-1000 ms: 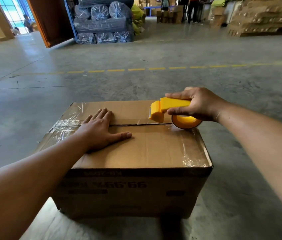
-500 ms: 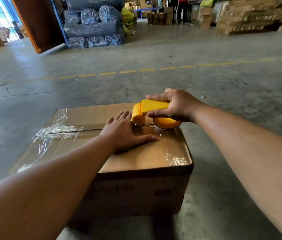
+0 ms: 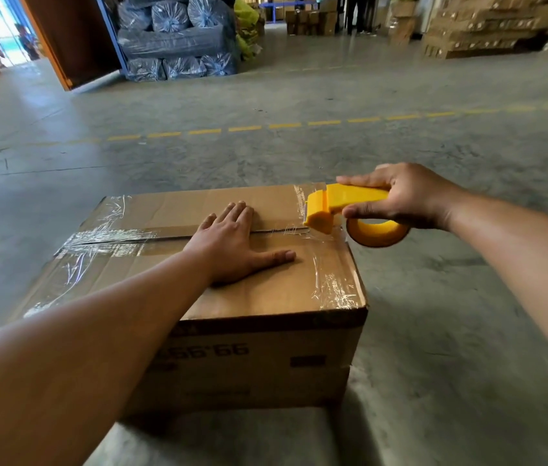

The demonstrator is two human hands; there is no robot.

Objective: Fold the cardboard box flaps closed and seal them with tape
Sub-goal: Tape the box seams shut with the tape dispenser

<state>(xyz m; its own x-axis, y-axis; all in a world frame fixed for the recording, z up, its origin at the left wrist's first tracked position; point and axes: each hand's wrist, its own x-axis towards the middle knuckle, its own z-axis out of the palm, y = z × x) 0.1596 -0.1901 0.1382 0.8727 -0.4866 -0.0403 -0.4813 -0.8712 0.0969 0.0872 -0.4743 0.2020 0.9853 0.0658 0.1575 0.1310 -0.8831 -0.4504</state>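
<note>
A brown cardboard box (image 3: pixel 249 351) stands on the concrete floor with its top flaps folded down. Clear tape (image 3: pixel 104 238) covers the left part of the centre seam, and more crinkled tape lies along the right edge. My left hand (image 3: pixel 232 243) presses flat on the flaps across the seam, fingers spread. My right hand (image 3: pixel 403 200) grips a yellow tape dispenser (image 3: pixel 343 206) with its roll (image 3: pixel 377 232) hanging past the box's right edge. The dispenser's nose sits at the right end of the seam.
Grey concrete floor (image 3: pixel 434 297) surrounds the box, with a dashed yellow line (image 3: pixel 323 123) across it further off. Wrapped bales (image 3: pixel 178 38) stack at the back left beside a brown door. Pallets of flat cardboard (image 3: pixel 487 28) and stacked boxes stand at the back right.
The dispenser has moved right to the box's right edge, away from my left hand. My left hand stays flat on the flaps. The view has shifted.
</note>
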